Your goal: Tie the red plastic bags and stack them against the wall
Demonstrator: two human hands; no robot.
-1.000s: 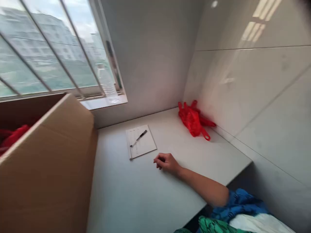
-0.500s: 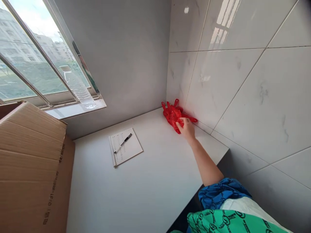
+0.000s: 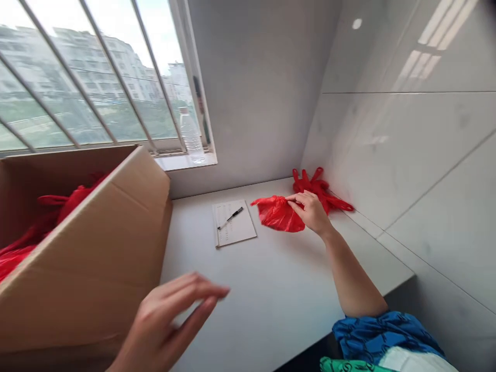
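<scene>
My right hand pinches a red plastic bag between thumb and fingers, just above the white tabletop. Behind that hand, more red plastic bags lie heaped in the corner against the tiled wall. In the lower left, my left hand is raised over the near part of the table, beside the cardboard box. Its fingers reach forward, loosely bent, and nothing shows in them.
A cardboard box stands open at the left with red bags inside. On the white table lies a notebook with a pen across it. A clear bottle stands on the windowsill.
My right hand has drawn one red bag leftward, away from the heap. My left hand has come into view. The view has swung left, showing the inside of the box.
</scene>
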